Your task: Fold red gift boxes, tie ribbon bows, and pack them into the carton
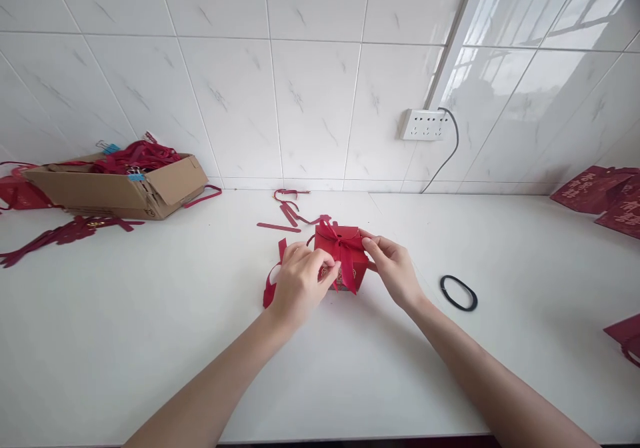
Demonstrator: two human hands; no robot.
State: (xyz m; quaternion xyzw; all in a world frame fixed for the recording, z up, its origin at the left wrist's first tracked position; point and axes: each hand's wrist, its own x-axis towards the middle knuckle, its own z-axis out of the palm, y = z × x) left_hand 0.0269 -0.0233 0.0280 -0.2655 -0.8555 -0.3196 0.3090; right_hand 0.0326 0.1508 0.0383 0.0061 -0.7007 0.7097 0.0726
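A small red gift box [359, 268] with gold print stands on the white table, in front of me. A red ribbon [349, 276] is tied round it in a bow, its tails hanging down the front. At the box's front left, my left hand [300, 280] is closed, thumb and forefinger pinching the ribbon. My right hand [395, 269] grips the box by its right side, thumb near the top edge. Left of the box, partly behind my left hand, lies a loose length of red ribbon [270, 291].
Red strips [279, 227] lie behind the box. Back left stands a cardboard box [100, 191] full of red ribbons, with more red pieces [70, 231] before it. A black ring [459, 308] lies to the right. Red bags [590, 191] are far right; a socket strip [425, 125] hangs on the wall.
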